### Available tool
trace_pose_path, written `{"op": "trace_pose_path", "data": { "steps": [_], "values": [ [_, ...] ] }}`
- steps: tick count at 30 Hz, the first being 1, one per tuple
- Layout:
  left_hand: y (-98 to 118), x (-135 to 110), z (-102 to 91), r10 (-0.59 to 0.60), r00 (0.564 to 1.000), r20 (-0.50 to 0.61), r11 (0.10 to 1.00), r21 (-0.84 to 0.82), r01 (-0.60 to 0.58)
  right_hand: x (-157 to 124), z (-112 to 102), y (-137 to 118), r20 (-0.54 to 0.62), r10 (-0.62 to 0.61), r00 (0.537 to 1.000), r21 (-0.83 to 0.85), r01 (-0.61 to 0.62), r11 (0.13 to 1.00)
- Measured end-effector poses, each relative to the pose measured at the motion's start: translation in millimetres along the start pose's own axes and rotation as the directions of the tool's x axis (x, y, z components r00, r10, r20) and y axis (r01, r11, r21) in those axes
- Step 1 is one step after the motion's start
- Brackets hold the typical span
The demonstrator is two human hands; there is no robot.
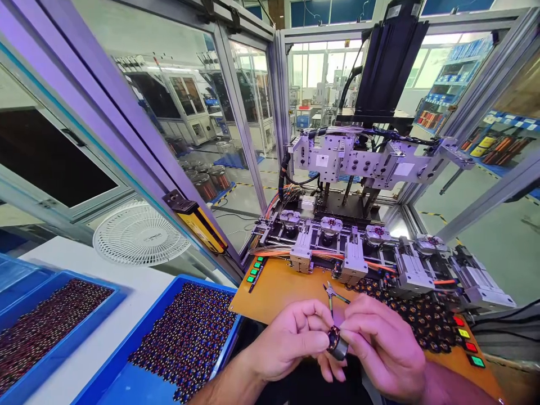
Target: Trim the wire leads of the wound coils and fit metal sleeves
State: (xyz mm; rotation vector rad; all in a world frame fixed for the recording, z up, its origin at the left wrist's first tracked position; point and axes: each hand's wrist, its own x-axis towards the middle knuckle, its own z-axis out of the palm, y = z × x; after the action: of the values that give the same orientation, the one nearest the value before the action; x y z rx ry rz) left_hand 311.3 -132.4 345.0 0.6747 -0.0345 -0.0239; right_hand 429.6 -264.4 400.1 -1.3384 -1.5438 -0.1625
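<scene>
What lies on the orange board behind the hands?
Small cutters and a heap of dark rings; left hand and right hand, pinching one ring, hide the board's near edge.

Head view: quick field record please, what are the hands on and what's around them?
left hand: fingers pinch the small ring-shaped part from its left
right hand: fingers grip the same part from its right
cutters: just beyond the hands, over the orange panel; held or lying, cannot tell
loose parts: heaped on the panel, right of the hands
blue tray: left, filled with similar parts
machine fixtures: row behind the panel
fan: far left, behind the frame
</scene>
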Motion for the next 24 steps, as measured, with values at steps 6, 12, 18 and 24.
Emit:
{"op": "trace_pose_path", "data": {
  "steps": [6,12,18,24],
  "values": [
    [-9.1,10.5,6.1,0.021,0.997,-0.068,0.999,0.043,-0.018,-6.4,-14.2,9.8,0.053,-0.011,0.999,-0.007,0.011,1.0],
    [2.9,-20.4,-2.0,-0.005,1.0,0.011,0.982,0.189,0.003,-16.2,17.1,-29.0,-0.02,0.18,0.983,-0.08,-0.181,0.98],
    [23.8,-68.3,5.8,0.017,1.0,0.017,0.925,0.378,-0.022,-18.8,59.1,-75.5,-0.141,0.352,0.925,-0.007,-0.357,0.934],
    [-2.9,-77.7,39.4,0.266,0.962,-0.051,0.903,0.362,-0.231,-28.6,37.2,-89.4,-0.138,0.312,0.94,-0.013,-0.316,0.949]
  ]
}}
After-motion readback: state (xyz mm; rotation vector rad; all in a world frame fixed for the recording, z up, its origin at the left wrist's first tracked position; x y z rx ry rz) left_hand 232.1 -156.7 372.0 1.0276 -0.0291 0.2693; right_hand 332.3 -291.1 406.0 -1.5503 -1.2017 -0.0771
